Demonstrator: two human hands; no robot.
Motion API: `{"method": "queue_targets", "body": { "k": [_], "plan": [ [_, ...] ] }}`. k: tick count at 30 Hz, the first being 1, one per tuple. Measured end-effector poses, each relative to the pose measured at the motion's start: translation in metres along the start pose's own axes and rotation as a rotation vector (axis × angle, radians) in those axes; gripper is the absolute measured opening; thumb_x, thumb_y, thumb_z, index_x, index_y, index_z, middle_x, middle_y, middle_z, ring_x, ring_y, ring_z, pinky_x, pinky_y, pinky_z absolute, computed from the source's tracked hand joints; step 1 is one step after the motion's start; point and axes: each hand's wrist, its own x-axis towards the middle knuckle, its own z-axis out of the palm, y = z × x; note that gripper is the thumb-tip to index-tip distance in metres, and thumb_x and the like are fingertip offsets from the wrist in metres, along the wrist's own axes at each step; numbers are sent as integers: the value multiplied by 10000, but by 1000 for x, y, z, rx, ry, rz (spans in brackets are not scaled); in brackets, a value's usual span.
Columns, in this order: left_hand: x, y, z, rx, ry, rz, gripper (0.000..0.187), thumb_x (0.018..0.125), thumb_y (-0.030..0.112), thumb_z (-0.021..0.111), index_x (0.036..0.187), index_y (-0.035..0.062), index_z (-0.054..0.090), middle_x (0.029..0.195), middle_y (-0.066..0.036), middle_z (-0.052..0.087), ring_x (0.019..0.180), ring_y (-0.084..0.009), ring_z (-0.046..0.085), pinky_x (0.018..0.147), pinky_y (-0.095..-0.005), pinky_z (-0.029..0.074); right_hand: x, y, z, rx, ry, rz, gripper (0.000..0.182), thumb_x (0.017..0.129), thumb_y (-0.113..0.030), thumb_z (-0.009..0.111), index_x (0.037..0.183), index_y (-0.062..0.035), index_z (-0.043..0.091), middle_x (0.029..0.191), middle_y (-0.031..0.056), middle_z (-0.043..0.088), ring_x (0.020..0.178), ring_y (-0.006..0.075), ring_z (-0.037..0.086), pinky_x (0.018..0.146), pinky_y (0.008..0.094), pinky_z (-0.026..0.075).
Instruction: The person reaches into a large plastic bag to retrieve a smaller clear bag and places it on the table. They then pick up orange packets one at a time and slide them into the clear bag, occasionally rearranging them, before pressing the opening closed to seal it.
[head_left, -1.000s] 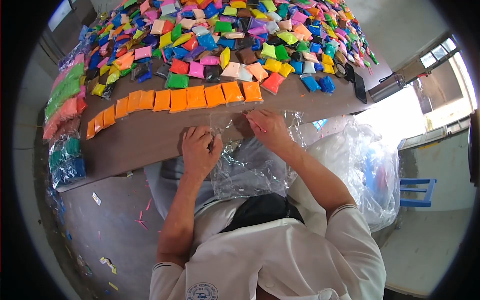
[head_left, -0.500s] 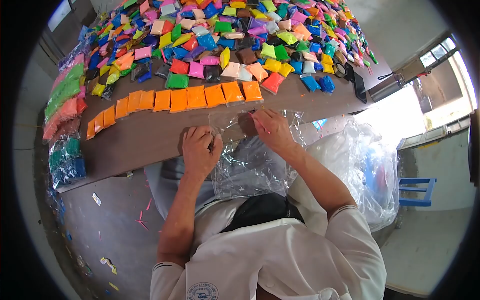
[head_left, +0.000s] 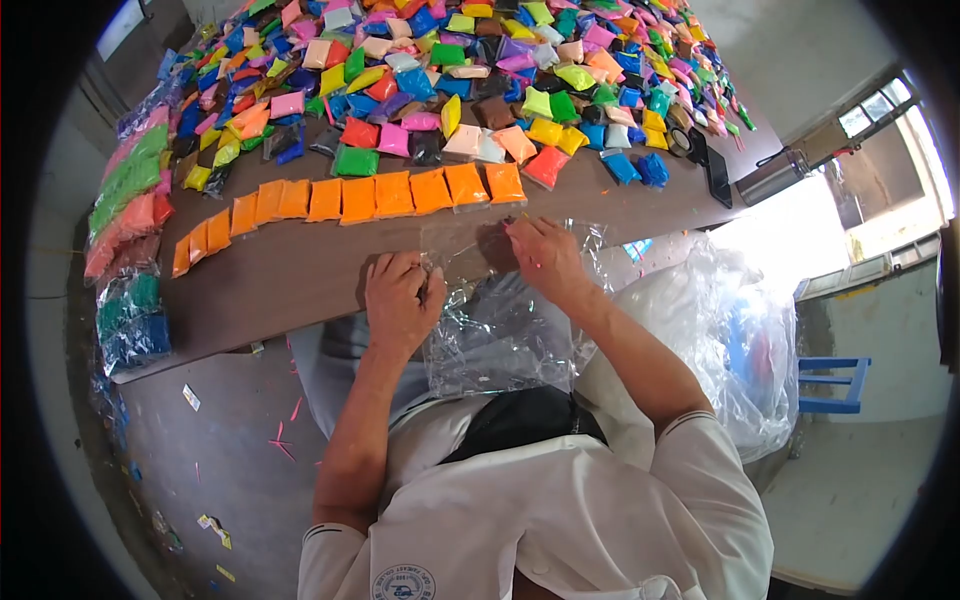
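A clear plastic bag (head_left: 490, 345) hangs over the table's front edge onto my lap, its upper part lying on the tabletop. My left hand (head_left: 403, 295) is closed at the bag's left edge, fingers curled and pinching the film. On the right side of the bag, my right hand (head_left: 543, 255) is closed with its fingertips together around a small pinkish-red strip (head_left: 509, 226), mostly hidden by the fingers. Just beyond both hands runs a row of flat orange packets (head_left: 391, 194), lying side by side in a curve.
Many small coloured packets (head_left: 410, 84) cover the table's far part. Stacked bagged packets (head_left: 130, 195) line the left edge. A tape roll (head_left: 679, 141), a phone (head_left: 717, 175) and a metal cup (head_left: 773, 177) are at right. A large clear sack (head_left: 700, 330) stands beside me, near a blue stool (head_left: 835, 385).
My right hand has shifted very slightly, and less of the pinkish strip shows beside its fingers. My left hand and the bag have stayed in place.
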Motion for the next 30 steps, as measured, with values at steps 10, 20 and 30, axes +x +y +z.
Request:
{"method": "queue_targets", "body": {
  "k": [10,20,30],
  "plan": [
    [0,3,-1,-10,3,0,149,744,113,668,655,11,607,870,-59,608,831,-260,553,737,-401,419,4,-14,-19,126,106,62,146,765,23,660,900,-28,635,895,125,669,803,299,655,692,364,529],
    [0,3,-1,-8,4,0,151,739,113,669,653,9,600,873,-56,607,841,-264,552,739,-402,420,15,-2,8,-17,38,54,91,778,-17,629,861,-42,603,827,108,617,789,308,609,675,403,507],
    [0,4,-3,-5,-15,-11,153,742,108,662,654,4,593,883,-68,606,843,-271,549,750,-407,421,8,-23,12,58,33,-13,128,771,4,649,891,-34,630,829,114,638,741,309,615,661,403,508]
  ]
}}
